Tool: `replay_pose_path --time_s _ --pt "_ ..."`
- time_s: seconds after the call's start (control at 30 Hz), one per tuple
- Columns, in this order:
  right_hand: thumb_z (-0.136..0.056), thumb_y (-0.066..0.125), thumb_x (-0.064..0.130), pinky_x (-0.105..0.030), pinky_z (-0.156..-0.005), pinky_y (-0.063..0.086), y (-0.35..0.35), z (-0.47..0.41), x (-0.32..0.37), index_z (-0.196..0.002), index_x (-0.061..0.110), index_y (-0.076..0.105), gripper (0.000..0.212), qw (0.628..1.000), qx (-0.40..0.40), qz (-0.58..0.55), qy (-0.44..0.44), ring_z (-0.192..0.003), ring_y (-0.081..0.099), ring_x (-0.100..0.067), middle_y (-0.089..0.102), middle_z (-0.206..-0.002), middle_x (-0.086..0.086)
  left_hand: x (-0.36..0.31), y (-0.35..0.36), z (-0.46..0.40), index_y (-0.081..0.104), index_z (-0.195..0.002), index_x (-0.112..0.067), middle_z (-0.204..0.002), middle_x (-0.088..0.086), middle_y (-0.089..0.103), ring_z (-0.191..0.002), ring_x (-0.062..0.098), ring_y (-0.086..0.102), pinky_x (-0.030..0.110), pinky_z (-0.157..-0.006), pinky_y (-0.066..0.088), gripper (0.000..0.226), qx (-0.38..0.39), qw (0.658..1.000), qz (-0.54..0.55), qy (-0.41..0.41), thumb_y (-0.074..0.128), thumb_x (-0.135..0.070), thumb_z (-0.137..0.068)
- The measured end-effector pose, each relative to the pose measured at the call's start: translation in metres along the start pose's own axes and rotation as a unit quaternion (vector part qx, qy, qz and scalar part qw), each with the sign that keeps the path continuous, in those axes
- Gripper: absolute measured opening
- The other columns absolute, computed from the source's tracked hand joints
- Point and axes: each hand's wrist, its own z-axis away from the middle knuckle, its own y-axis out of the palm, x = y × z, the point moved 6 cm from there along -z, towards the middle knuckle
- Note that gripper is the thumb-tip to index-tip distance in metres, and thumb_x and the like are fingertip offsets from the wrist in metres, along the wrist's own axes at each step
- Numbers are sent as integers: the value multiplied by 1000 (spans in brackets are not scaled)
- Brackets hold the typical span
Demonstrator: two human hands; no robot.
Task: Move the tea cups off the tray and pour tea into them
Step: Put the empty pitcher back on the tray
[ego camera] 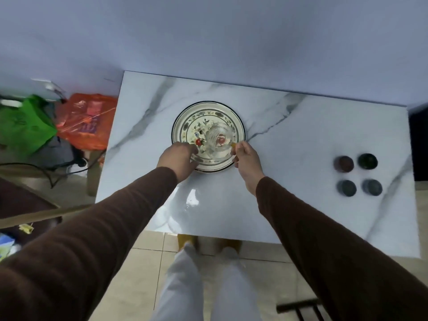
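Observation:
A round floral tray [185, 121] sits mid-table with a clear glass teapot [217, 137] on its right half. My left hand [179, 158] lies over the tray's near-left rim, fingers curled on the edge beside a small red spot. My right hand [246, 158] pinches a yellowish piece at the teapot's right side, apparently its handle. Four small dark tea cups [357, 174] stand in a square on the table at the right, off the tray. The picture is blurred, so I cannot tell whether the cups hold anything.
The white marble table [289, 135] backs onto a pale wall. Green and orange bags [85, 121] and cables lie on the floor to the left. A dark rack [301, 309] shows at the lower right. My legs stand at the near table edge.

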Motion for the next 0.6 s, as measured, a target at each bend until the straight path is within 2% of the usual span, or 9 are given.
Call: replay_pose_path --time_s 0.23,0.37,0.6 --pt "-104 37 25 -35 -73 39 32 -55 -13 -93 11 54 25 1000 20 19 1 -78 47 -18 55 -91 -5 26 11 -35 64 -120 -20 -120 6 66 -116 27 53 37 -93 47 35 21 1000 -6 4 64 -30 -86" --pt "-105 37 27 -34 -70 41 33 -75 -19 -88 17 53 25 999 24 23 10 -80 51 -17 61 -95 -6 30 15 -49 63 -119 -21 -119 5 66 -115 27 53 37 -93 47 33 24 1000 -3 8 64 -30 -86" --pt "-105 38 27 -31 -72 45 33 -88 -27 -84 22 54 27 999 34 10 21 -82 55 -15 63 -101 -5 27 19 -60 64 -119 -19 -118 5 66 -116 27 53 37 -94 46 34 29 1000 0 11 64 -28 -86"
